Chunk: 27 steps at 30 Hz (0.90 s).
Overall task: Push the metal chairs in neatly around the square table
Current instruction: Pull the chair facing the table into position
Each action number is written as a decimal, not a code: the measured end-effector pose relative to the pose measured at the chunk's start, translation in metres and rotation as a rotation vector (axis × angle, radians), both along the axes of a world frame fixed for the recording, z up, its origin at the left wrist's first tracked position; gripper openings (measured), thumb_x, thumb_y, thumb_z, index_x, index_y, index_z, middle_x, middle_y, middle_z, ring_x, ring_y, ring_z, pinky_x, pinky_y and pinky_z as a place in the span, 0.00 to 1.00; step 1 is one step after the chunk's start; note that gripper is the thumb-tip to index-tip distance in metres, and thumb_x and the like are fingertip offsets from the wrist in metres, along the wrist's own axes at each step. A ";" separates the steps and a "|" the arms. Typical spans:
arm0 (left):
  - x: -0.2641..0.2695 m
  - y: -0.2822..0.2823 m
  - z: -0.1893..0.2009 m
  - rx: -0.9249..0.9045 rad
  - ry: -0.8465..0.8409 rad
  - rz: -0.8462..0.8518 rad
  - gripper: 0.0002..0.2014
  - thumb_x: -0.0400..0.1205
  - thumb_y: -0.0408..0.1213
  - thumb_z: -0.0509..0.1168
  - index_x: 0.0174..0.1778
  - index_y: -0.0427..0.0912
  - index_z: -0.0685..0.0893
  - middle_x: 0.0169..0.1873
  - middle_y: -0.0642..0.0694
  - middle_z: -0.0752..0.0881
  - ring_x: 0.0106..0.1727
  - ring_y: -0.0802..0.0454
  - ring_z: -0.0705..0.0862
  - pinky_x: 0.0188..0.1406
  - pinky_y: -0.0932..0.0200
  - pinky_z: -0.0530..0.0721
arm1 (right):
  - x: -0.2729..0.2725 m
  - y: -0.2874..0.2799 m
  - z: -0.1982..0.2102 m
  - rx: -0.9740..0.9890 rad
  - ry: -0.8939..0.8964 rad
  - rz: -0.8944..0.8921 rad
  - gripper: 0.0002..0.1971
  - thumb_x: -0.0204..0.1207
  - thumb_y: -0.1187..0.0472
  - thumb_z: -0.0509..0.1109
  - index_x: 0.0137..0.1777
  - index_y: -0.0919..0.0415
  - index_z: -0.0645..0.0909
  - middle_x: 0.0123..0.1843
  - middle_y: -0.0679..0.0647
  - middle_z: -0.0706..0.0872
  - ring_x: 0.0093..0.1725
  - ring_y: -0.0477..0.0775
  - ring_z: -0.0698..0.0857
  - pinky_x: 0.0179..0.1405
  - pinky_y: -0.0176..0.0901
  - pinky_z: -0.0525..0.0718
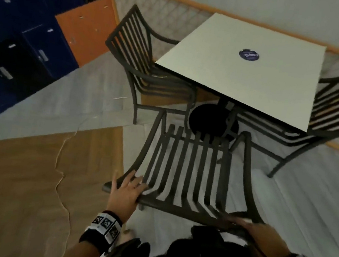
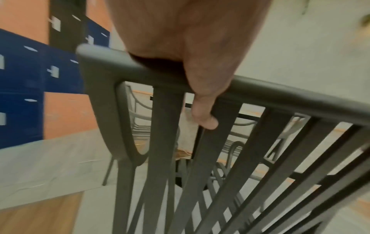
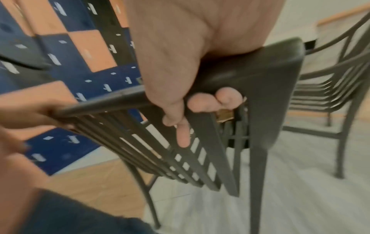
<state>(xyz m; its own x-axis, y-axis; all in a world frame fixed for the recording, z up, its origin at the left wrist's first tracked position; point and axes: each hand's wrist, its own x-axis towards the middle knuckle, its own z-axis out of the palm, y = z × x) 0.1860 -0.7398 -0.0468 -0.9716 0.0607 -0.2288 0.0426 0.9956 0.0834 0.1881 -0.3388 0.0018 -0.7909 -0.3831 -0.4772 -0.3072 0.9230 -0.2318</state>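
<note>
A cream square table (image 1: pixel 245 78) stands on a black round base (image 1: pixel 212 120). One dark metal slatted chair (image 1: pixel 130 36) is at its left side and another (image 1: pixel 337 106) at its right, both partly tucked under the top. A third chair (image 1: pixel 176 207) faces the table's near side, its seat short of the edge. My left hand (image 1: pixel 127 189) grips the left end of that chair's top rail (image 2: pixel 280 95), thumb wrapped over it. My right hand (image 1: pixel 246 225), blurred, holds the rail's right end. In the right wrist view its fingers (image 3: pixel 200 101) curl under the rail (image 3: pixel 260 66).
Blue lockers (image 1: pixel 27 25) and an orange panel (image 1: pixel 84 30) line the left side. A low wood-framed mesh barrier (image 1: pixel 158 5) runs behind the table. A thin cable (image 1: pixel 62 158) lies on the brown floor covering to my left. A blue round sticker (image 1: pixel 249 55) sits on the tabletop.
</note>
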 end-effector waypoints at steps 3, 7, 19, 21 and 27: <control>0.000 -0.019 0.014 0.080 -0.076 -0.055 0.19 0.68 0.34 0.72 0.50 0.63 0.85 0.61 0.63 0.86 0.74 0.48 0.77 0.70 0.25 0.50 | 0.017 -0.032 0.021 0.082 -0.020 -0.060 0.31 0.81 0.60 0.57 0.75 0.26 0.59 0.68 0.40 0.83 0.63 0.48 0.85 0.58 0.37 0.79; -0.021 -0.049 0.030 0.089 -0.132 -0.107 0.19 0.76 0.34 0.61 0.56 0.62 0.84 0.61 0.66 0.84 0.74 0.54 0.71 0.71 0.31 0.44 | 0.041 -0.077 0.019 0.147 -0.037 -0.181 0.33 0.77 0.62 0.59 0.75 0.27 0.61 0.65 0.43 0.86 0.59 0.50 0.86 0.53 0.40 0.80; -0.105 -0.103 0.032 0.064 -0.077 -0.259 0.20 0.79 0.34 0.60 0.56 0.65 0.84 0.51 0.61 0.88 0.66 0.55 0.77 0.75 0.31 0.41 | 0.008 -0.136 0.004 0.087 0.013 -0.304 0.27 0.77 0.61 0.62 0.74 0.36 0.71 0.49 0.44 0.89 0.48 0.49 0.87 0.45 0.38 0.78; -0.119 -0.103 0.032 0.058 -0.071 -0.279 0.21 0.77 0.33 0.61 0.56 0.66 0.84 0.49 0.60 0.89 0.64 0.55 0.78 0.77 0.30 0.44 | -0.002 -0.135 -0.001 0.077 0.030 -0.316 0.26 0.77 0.61 0.62 0.72 0.36 0.71 0.46 0.43 0.89 0.46 0.48 0.87 0.45 0.40 0.81; -0.158 -0.096 0.038 0.068 -0.044 -0.300 0.18 0.78 0.34 0.62 0.55 0.63 0.86 0.44 0.56 0.89 0.61 0.54 0.80 0.78 0.32 0.43 | -0.035 -0.128 -0.011 0.076 0.059 -0.330 0.27 0.76 0.62 0.63 0.72 0.35 0.72 0.43 0.42 0.89 0.45 0.45 0.86 0.43 0.37 0.78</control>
<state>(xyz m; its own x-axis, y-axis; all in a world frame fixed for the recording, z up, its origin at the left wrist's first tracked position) 0.0285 -0.8353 -0.0092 -0.8973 0.3596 -0.2562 0.3281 0.9313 0.1580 0.1526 -0.4664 -0.0090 -0.8932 -0.0671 -0.4446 0.0002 0.9887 -0.1497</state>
